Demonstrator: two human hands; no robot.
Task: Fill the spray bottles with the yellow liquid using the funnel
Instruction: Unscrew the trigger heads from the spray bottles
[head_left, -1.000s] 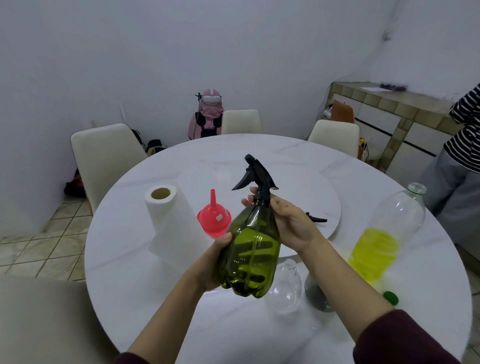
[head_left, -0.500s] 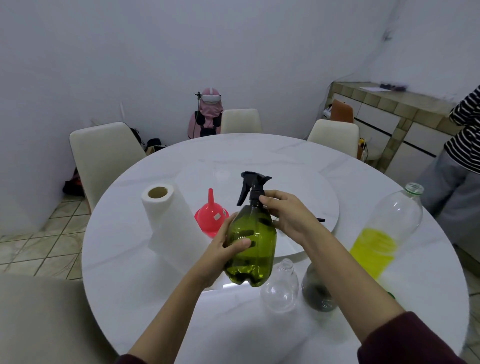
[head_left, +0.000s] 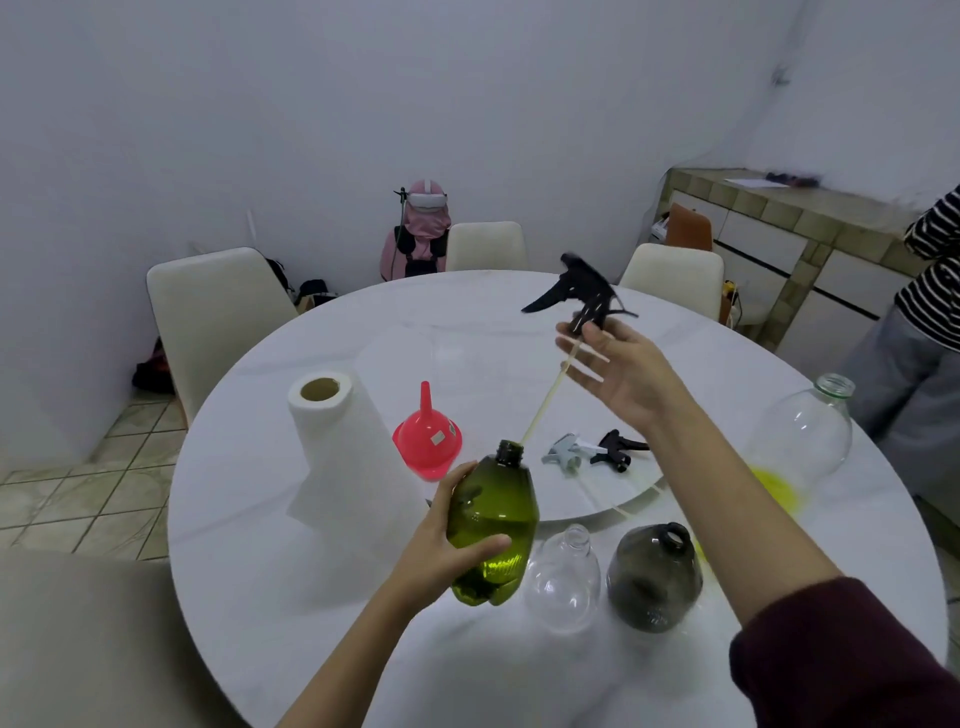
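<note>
From the head camera, your left hand (head_left: 441, 551) grips the translucent green plastic spray bottle (head_left: 491, 530) around its belly, tilted slightly, its neck open; whether it holds any liquid you cannot tell. Your right hand (head_left: 618, 371), raised at one o'clock from the bottle, pinches the black trigger spray head (head_left: 576, 288) at its collar with the other fingers spread; its pale dip tube (head_left: 545, 402) slants down with its tip just at the bottle's mouth. At the bottle's five o'clock stand a clear bulb-shaped bottle (head_left: 563, 582) and a smoky grey bottle (head_left: 654, 577), both uncapped and seemingly empty. At three o'clock the large clear plastic bottle (head_left: 802, 441) holds yellow liquid (head_left: 774, 488) in its lower part. The pink plastic funnel (head_left: 427, 439) sits spout-up at eleven o'clock on the white round table (head_left: 311, 597), bearing a small sticker too small to read.
</note>
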